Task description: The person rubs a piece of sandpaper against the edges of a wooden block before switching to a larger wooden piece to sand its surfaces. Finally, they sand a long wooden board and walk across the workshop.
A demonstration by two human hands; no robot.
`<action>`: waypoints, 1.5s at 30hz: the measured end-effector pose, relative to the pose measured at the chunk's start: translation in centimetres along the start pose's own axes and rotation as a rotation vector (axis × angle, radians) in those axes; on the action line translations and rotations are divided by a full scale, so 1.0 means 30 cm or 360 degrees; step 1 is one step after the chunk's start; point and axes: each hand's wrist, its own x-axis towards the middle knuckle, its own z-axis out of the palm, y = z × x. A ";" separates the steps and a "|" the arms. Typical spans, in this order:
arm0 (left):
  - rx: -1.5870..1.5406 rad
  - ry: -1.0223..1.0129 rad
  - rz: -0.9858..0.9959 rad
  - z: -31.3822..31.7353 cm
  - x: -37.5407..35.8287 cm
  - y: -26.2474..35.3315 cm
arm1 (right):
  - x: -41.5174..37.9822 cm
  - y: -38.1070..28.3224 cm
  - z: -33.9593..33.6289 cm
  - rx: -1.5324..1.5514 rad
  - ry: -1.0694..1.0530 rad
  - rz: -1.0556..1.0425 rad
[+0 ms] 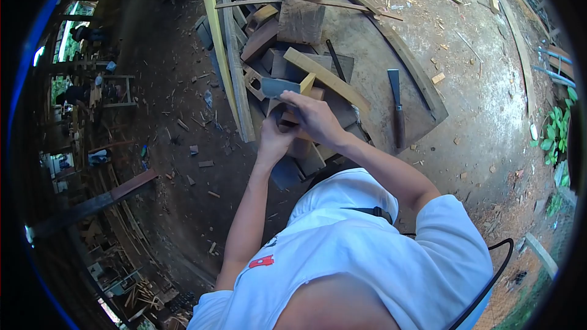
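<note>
Over a heap of wood offcuts, my two hands are close together. My right hand (315,119) reaches in from the right, its fingers closed at the near edge of a flat grey blade-like piece (281,88). Just below and to the left, my left hand (276,134) is curled around something dark that I cannot make out. Wooden blocks (299,148) lie under the hands, partly hidden by them. To the right, a wide chisel (396,110) with a dark wooden handle rests on a large board, touched by neither hand.
Long wood strips (231,61) lean at the heap's left. A thick block (301,21) stands behind it, and a pale batten (327,79) crosses the middle. The large board (367,43) has a raised curved edge. Wood scraps litter the floor; a plant (555,125) grows at right.
</note>
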 end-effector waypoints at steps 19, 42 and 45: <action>-0.0092 0.0026 0.0029 0.000 0.004 -0.011 | 0.003 0.210 -0.010 -0.0137 -0.0013 -0.0061; 0.0050 0.0066 -0.0017 0.007 -0.009 -0.011 | 0.056 0.174 -0.006 -0.0191 -0.0128 0.0026; -0.0012 0.0095 0.0001 0.020 -0.009 -0.006 | 0.132 0.269 -0.011 -0.0482 -0.0259 0.0260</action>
